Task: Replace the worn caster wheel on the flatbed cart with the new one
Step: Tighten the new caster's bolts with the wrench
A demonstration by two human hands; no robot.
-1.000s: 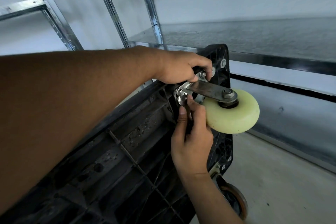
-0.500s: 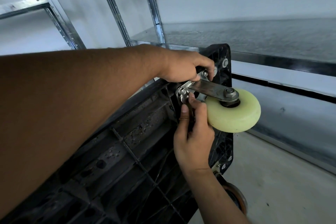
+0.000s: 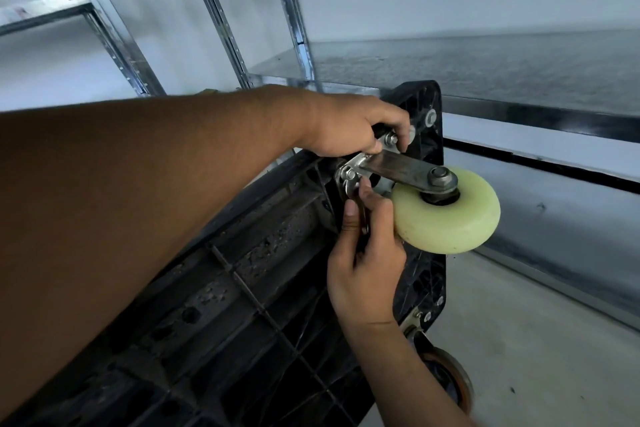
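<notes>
A: Where does the cart lie?
B: The flatbed cart (image 3: 242,288) is tipped up on its side. Its black ribbed underside faces the camera and fills the frame from seven o'clock up to the centre. Its top corner stands near the metal shelving (image 3: 450,69), which runs from twelve to two o'clock.

A: And the new wheel?
B: The cream caster wheel (image 3: 446,215) sits at three o'clock of centre. It is carried in a steel fork (image 3: 398,168) with a hex nut (image 3: 441,177) on its axle. The fork's plate lies against the cart's top corner.

A: What is the left hand doing?
B: The left hand (image 3: 349,128) reaches across from nine o'clock and ends at eleven o'clock of the wheel. Its fingers are curled round a dark object (image 3: 378,131) just beside a bolt (image 3: 391,139) on the plate. What that object is, I cannot tell.

A: The right hand?
B: The right hand (image 3: 363,274) comes up from six o'clock and sits at nine o'clock of the wheel, just beside its rim. Thumb and forefinger pinch a slim metal tool (image 3: 364,218), whose upper end meets the hardware at the plate's near corner.

A: Anything else?
B: A brown-treaded caster (image 3: 453,385) shows at five o'clock, on the cart's lower corner, over the pale floor (image 3: 536,340).
</notes>
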